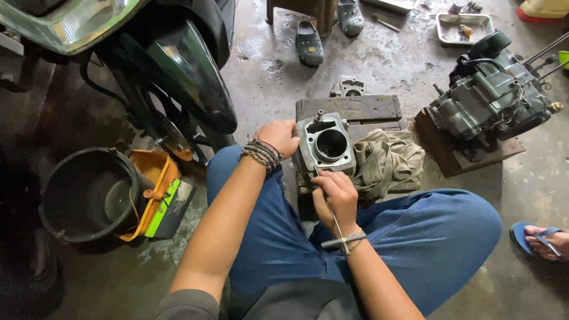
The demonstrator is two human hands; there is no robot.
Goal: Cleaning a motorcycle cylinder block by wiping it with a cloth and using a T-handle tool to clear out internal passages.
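Two hands work an engine cylinder (325,146) on wood: left hand (278,137) grips its left side; right hand (335,195), just below, fingers closed on a thin T-handled tool (339,232).

black bucket (89,195), motorcycle (178,71), engine block (492,98), metal tray (463,28), sandals (310,42)

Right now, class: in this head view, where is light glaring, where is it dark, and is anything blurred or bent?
Head view: glare on the wet concrete floor at top; deep shadow around the black bucket at left; cylinder block and both hands, left hand and right hand, sharp; edges bow slightly from the wide lens.
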